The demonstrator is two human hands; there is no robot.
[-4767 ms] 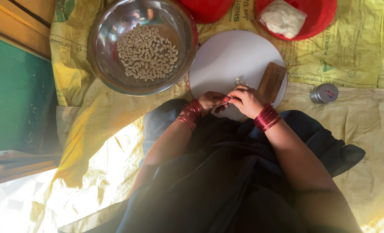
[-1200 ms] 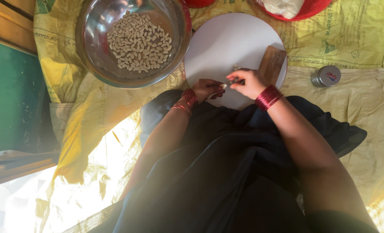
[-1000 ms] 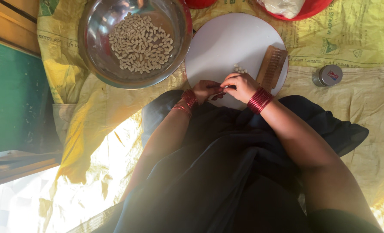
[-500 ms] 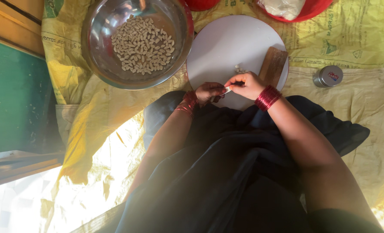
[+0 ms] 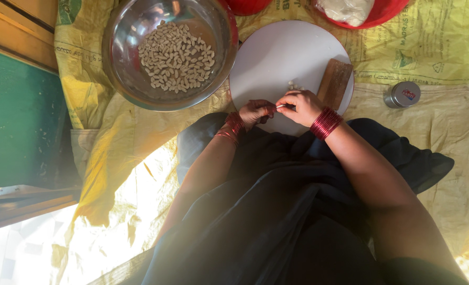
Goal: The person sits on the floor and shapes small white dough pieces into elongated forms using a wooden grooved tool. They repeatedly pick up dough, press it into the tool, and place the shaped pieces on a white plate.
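Both hands meet over the near edge of the round white board (image 5: pixel 276 53). The left hand (image 5: pixel 256 112) is curled shut, its fingers pinched on a small pale strip of dough (image 5: pixel 281 106). The right hand (image 5: pixel 299 105) grips the strip's other end between thumb and forefinger. The strip's long axis runs roughly level between the two hands, so neither hand is nearer; it sits just above the board's near rim, and what more the left fist hides I cannot tell.

A few small pale pieces (image 5: pixel 293 85) lie on the board just beyond the right hand. A ridged wooden block (image 5: pixel 335 83) rests on the board's right edge, close beside that hand. Most of the board beyond the hands is bare. A steel bowl of shaped dough pieces (image 5: pixel 175 50) stands to the board's left, nearly touching it. A small metal tin (image 5: pixel 405 94) sits apart to the board's right.
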